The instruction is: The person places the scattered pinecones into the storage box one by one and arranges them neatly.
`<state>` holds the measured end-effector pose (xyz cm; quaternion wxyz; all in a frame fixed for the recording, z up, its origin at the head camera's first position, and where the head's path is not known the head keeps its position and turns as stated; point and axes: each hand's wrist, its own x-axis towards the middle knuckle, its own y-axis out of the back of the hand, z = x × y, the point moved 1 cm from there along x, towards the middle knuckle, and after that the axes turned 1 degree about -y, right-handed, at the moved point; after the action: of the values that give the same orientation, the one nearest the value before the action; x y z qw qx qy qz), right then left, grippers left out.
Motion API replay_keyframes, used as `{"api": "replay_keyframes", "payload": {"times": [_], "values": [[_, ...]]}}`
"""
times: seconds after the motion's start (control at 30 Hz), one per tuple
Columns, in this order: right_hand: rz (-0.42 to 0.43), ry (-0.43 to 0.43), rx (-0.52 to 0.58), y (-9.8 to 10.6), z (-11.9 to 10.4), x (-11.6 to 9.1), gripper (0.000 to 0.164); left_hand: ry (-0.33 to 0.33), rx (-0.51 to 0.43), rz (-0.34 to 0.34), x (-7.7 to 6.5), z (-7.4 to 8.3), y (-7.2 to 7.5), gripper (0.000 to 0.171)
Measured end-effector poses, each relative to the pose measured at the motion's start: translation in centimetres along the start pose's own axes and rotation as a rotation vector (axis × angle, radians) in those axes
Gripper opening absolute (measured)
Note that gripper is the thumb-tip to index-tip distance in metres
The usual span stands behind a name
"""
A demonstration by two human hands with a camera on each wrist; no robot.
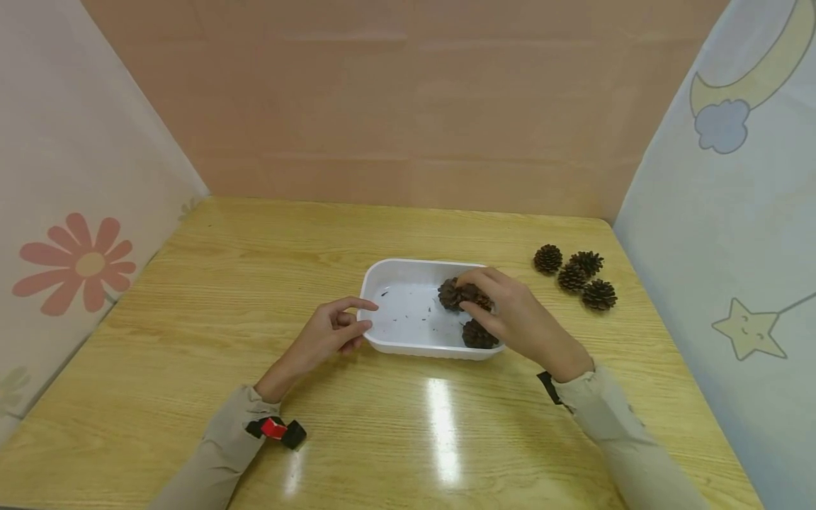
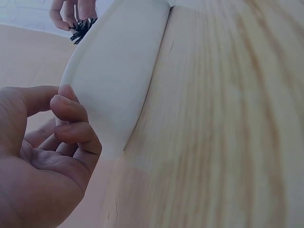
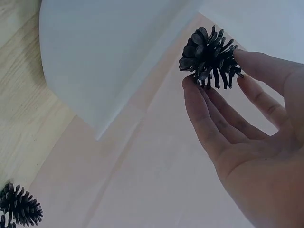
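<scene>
My left hand (image 1: 334, 327) grips the left end of a white plastic tray (image 1: 408, 348), its fingertips at the rim. In the left wrist view curled fingers meet the tray's edge. Over the tray's right end, my right hand (image 1: 513, 312) holds a brown pine cone (image 3: 209, 59) between thumb and fingertips. The right wrist view shows that cone above the rim. Near the tray's front right corner lies another pine cone (image 1: 478, 335). The right hand partly covers the cones beneath it, so how many lie there is hard to tell.
Several pine cones (image 1: 572, 277) lie in a group on the wooden table (image 1: 287, 248), right of the tray. Small dark flakes dot the tray's floor. An orange-brown backdrop (image 1: 408, 106) rises behind the table, with printed sheets (image 1: 733, 234) at both sides.
</scene>
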<state>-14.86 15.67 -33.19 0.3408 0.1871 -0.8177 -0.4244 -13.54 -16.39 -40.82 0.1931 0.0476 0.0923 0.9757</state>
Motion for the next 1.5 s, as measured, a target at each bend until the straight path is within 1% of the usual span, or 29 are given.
{"api": "replay_keyframes", "payload": {"times": [0.17, 0.4, 0.6, 0.9, 1.3, 1.5], "values": [[-0.027, 0.012, 0.01, -0.7, 0.0, 0.1, 0.034, 0.002, -0.006, -0.002, 0.0, 0.1, 0.0, 0.032], [-0.068, -0.032, 0.001, -1.1, 0.0, 0.0, 0.031, 0.005, -0.007, -0.004, 0.0, 0.0, 0.1, 0.032], [-0.113, -0.075, 0.016, -1.6, 0.5, -0.1, 0.027, 0.015, -0.008, 0.0, 0.0, 0.1, 0.0, 0.032], [-0.121, -0.077, 0.038, -2.7, 1.2, -0.1, 0.028, 0.017, -0.005, 0.001, 0.0, 0.0, 0.0, 0.032], [-0.182, -0.138, 0.044, -3.4, 1.5, -0.1, 0.027, 0.012, -0.001, -0.002, -0.1, 0.0, 0.1, 0.032], [-0.193, -0.131, 0.05, -3.5, 1.6, -0.2, 0.03, 0.007, 0.001, -0.004, 0.0, -0.1, 0.1, 0.033]]}}
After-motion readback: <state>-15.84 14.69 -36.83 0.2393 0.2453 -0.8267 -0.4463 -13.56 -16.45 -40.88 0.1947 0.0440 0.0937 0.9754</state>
